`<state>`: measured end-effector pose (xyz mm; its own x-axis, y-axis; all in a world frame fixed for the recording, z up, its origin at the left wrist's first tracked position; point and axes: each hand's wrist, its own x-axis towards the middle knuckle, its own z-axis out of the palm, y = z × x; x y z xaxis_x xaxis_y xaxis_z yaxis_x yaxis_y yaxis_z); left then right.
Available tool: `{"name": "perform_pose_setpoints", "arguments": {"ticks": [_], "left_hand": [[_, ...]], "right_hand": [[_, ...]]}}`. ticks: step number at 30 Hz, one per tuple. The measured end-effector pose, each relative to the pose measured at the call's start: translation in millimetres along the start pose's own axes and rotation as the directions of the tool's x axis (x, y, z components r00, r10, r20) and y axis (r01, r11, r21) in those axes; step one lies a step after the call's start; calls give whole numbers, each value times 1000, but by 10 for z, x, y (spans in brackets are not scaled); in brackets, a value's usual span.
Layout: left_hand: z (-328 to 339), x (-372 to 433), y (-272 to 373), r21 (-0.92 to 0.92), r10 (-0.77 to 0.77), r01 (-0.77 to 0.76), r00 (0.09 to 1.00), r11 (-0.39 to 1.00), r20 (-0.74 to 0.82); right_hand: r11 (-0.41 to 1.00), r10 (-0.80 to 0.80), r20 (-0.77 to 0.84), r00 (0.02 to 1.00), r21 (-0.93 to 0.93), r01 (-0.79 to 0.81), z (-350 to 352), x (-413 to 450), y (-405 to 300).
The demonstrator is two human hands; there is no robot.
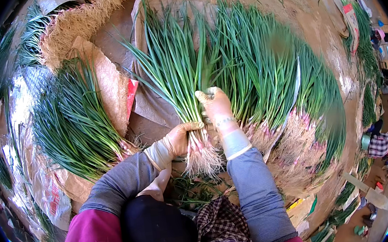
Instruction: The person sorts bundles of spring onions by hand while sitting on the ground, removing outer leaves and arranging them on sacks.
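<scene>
A bunch of green onions (188, 100) stands upright in front of me, its pale pink bulbs and whitish roots (203, 162) pointing toward me. My left hand (181, 136), in a thin pale glove, is wrapped around the stems just above the bulbs. Against the right side of the same bunch, my right hand (215, 106) curls its gloved fingers at the stalks, thumb on the stems; part of its grip is hidden. Leaves just above this hand are blurred. Close by on the right lies a large pile of green onions (255, 66) with tangled roots.
Another heap of green onions (75, 122) lies left, beside a brown woven sack (102, 80). More onions with thick dry-looking roots (69, 31) are at the upper left. Loose leaves (194, 192) litter the floor near me. Far right, a person in checked clothing (378, 145) is visible.
</scene>
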<state>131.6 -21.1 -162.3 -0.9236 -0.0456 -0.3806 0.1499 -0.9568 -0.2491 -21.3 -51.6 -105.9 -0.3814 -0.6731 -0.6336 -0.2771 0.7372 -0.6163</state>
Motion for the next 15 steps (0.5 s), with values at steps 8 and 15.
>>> {"name": "perform_pose_setpoints", "arguments": {"ticks": [8,15], "left_hand": [[487,-3,-90,-141,119,-120,993,983,-16],[1074,-31,-309,-358,18,48,984,933,178]], "right_hand": [[498,-860,-159,484,-461,734,-392,-1195,131],[502,-841,-200,502,-632,590,-177,-1196,282]]}}
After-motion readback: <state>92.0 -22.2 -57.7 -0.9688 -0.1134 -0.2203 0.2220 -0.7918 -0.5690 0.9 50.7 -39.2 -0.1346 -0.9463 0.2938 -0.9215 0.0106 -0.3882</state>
